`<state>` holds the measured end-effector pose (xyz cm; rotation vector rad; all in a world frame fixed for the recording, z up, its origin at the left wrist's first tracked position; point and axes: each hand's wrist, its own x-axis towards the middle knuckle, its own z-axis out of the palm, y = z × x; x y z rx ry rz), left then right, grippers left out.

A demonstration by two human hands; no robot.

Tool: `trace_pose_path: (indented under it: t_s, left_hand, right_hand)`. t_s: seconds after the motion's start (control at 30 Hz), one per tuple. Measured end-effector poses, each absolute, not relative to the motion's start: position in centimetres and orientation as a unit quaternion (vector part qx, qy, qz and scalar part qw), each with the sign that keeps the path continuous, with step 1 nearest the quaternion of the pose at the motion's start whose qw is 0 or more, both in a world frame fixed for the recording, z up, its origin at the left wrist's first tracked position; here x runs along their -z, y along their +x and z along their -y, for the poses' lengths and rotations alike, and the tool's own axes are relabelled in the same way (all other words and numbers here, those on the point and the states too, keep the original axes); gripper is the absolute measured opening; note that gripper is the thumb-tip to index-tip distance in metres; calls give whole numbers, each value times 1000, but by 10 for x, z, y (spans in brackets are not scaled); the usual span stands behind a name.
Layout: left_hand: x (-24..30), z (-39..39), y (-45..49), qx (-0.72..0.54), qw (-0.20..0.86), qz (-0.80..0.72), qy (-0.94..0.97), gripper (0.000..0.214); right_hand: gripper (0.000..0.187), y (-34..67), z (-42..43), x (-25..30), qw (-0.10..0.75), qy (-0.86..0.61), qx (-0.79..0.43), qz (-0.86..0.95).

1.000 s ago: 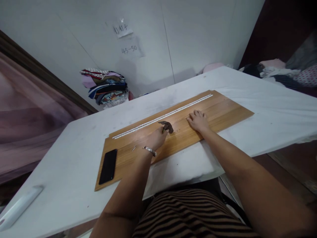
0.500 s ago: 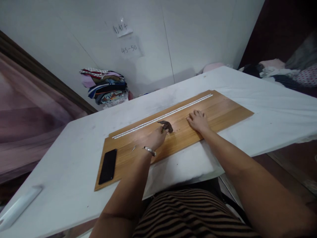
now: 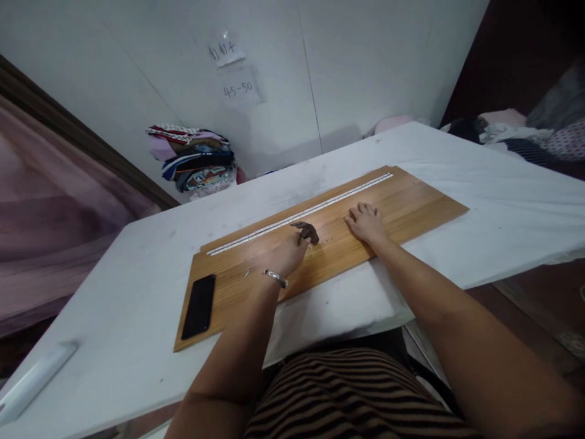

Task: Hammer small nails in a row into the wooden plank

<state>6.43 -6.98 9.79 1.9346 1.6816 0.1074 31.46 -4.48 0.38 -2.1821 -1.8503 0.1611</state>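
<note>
My left hand (image 3: 291, 255), with a silver bangle at the wrist, is closed around a claw hammer (image 3: 308, 232). The dark hammer head is low over the wooden board (image 3: 420, 201), and most of its handle is hidden by the hand. Small dark dots or holes dot the wood just right of the head. Flat on the board further right lies my right hand (image 3: 364, 223), fingers stretched out and holding nothing. Two or so nails (image 3: 247, 273) rest on the wood left of my left hand.
A black phone (image 3: 198, 306) lies on the board's left end. White marked strips (image 3: 301, 214) run along its far side. The white-covered table (image 3: 123, 305) carries a pale rounded object (image 3: 39, 381) at lower left. Folded clothes (image 3: 196, 160) are stacked beyond the far edge.
</note>
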Motion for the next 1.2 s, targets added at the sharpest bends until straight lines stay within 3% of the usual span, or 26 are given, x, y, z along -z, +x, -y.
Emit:
trace_pose_path:
  t_s: [1.2]
  left_hand:
    - [-95,71,64,-43,281,-626,726,36]
  right_hand:
    - [50,317,42,2,143,-753,-51,641]
